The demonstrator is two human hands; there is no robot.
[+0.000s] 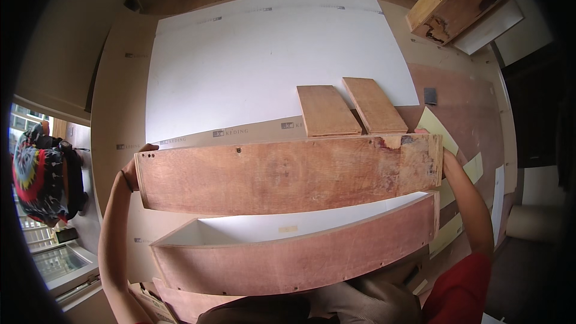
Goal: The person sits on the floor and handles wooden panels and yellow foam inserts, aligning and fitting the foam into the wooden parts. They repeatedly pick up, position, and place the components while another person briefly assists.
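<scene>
Both of my hands grip the ends of a long reddish-brown plywood piece (288, 174), lifted with its broad face toward me. Whether it is a single board or the side of a box does not show. My left hand (133, 174) is closed round its left end, fingers over the top corner. At the stained right end, my right hand (446, 165) is closed too, partly hidden behind the wood. Close to my body sits a long, narrow wooden drawer box (294, 258) with a white inside. Two short plywood boards (329, 110) lie just beyond the held piece.
A large white panel (270, 60) covers much of the brown work surface (123, 96). Another wooden box (462, 6) stands at the far right. Pale yellow strips (441, 129) and a small dark square (430, 96) lie right. A colourful bag (42, 174) is at the left.
</scene>
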